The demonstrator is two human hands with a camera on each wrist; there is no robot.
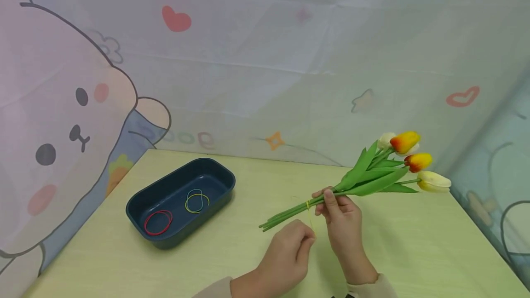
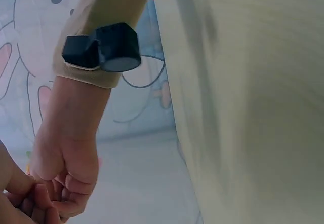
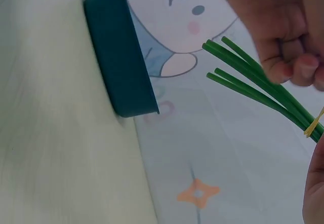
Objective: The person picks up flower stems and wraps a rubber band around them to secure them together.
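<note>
A bunch of artificial tulips [image 1: 368, 178], with red-yellow and pale blooms, is held above the table by my right hand [image 1: 344, 222]. Thumb and fingers grip the green stems [image 3: 253, 77] below the leaves, and the cut ends point left. Around the stems, just left of that grip, sits a yellow rubber band [image 3: 312, 126]. One strand of it stretches down to my left hand [image 1: 287, 254], whose thumb and forefinger pinch its end. In the left wrist view both hands are close together at the lower left, and the flowers are hidden there.
To the left on the pale table [image 1: 256, 178] stands a dark blue tray [image 1: 178, 236]. Inside it lie red rubber bands [image 1: 158, 222], a yellow band [image 1: 187, 207] and a blue band [image 1: 202, 200]. A printed cloth backdrop [image 1: 265, 82] rises behind the table.
</note>
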